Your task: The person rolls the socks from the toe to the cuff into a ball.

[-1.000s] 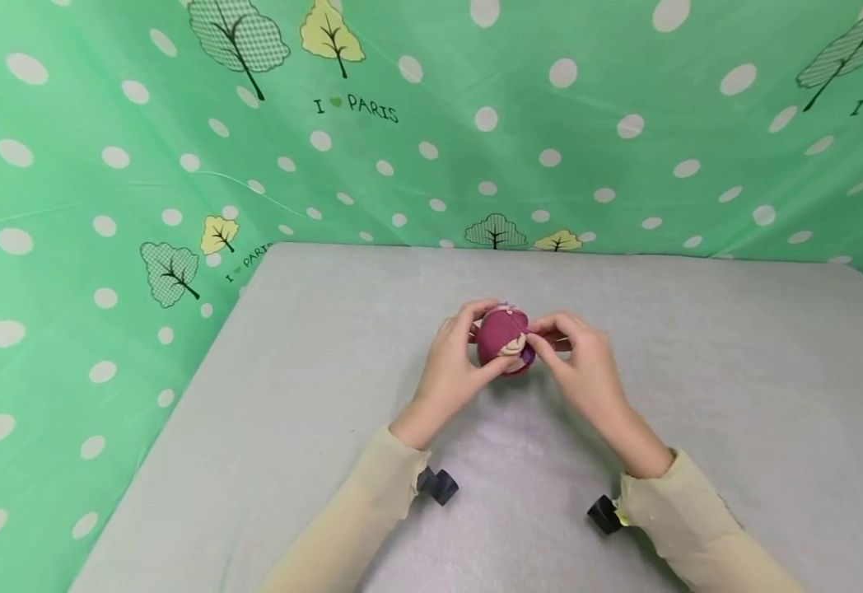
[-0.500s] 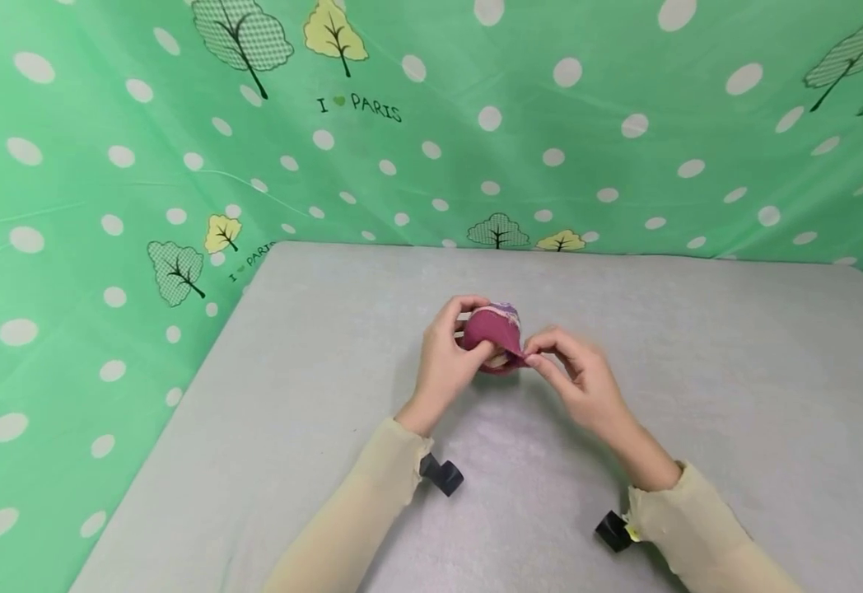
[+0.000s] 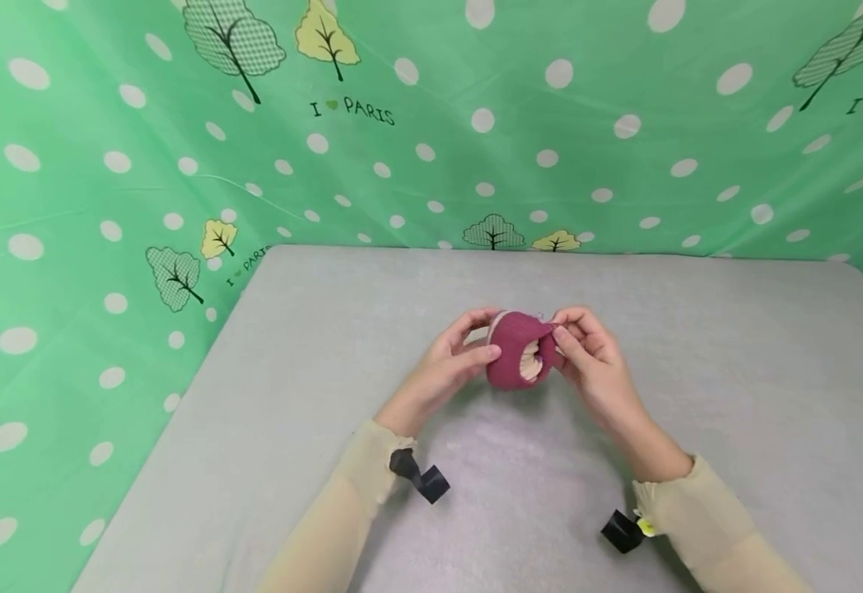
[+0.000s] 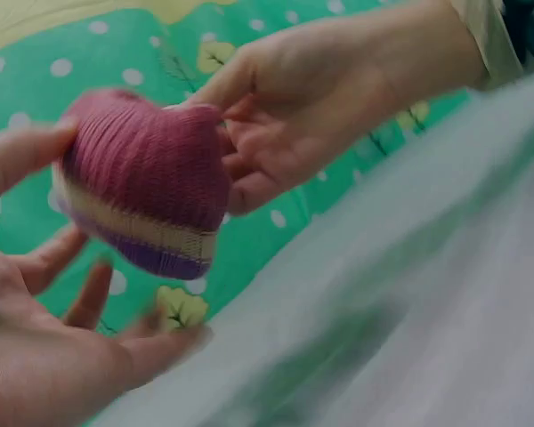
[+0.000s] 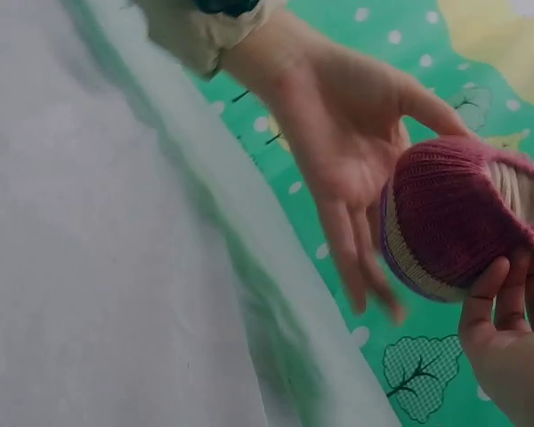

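A rolled maroon sock ball with cream and purple stripes is held just above the grey table, at its middle. My right hand pinches the maroon cuff at the ball's upper right edge; the left wrist view shows the right hand and its fingers gripping the sock ball. My left hand lies against the ball's left side, thumb tip on it. In the right wrist view the left hand has straight fingers beside the sock ball, and the right hand curls under it.
A green polka-dot curtain with trees and "I love Paris" print closes off the back and left sides. Black camera mounts sit on the left wrist and the right wrist. Bare grey table surface lies all around the hands.
The sock ball has turned and shifted slightly right, its cream inside now facing me. My right hand moved up to the cuff; my left hand's fingers loosened and straightened.
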`<state>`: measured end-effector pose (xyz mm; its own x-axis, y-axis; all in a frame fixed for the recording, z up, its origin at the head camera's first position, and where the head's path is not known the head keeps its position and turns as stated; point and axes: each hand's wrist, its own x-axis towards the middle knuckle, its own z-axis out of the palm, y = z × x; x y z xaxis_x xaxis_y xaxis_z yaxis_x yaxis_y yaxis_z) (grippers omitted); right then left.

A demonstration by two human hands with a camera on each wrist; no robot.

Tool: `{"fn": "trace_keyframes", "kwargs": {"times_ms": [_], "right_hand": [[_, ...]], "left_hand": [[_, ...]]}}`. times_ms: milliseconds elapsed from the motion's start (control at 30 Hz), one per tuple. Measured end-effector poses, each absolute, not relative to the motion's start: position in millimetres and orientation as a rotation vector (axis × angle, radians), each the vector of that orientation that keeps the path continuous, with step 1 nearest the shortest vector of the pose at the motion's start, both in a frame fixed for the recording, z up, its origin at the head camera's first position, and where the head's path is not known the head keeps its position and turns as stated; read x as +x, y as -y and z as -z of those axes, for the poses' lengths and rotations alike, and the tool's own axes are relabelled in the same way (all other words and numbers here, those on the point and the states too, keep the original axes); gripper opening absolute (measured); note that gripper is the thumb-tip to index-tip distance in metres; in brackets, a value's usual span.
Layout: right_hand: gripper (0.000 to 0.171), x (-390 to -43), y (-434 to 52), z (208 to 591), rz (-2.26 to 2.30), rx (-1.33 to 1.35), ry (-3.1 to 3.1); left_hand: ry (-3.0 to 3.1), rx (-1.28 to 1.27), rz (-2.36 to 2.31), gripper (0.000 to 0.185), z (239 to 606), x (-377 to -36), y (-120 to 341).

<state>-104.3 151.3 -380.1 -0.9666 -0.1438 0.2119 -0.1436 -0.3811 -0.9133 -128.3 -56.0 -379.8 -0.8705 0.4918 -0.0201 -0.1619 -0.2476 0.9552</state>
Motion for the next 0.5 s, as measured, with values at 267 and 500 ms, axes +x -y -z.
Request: {"fn": "trace_keyframes", "kwargs": {"times_ms": [267, 500], "right_hand": [[0.029, -102.9, -154.9, 378.5, 2.295, -0.483, -2.166], [0.092, -112.0, -156.4, 373.1, 1.385, -0.972, -2.914]], "left_hand": [[-1.819, 0.249, -2.117, 0.044, 378.6, -130.4, 47.1], [-2.268, 0.361, -1.881, 0.053, 375.5, -133.8, 39.1]]}}
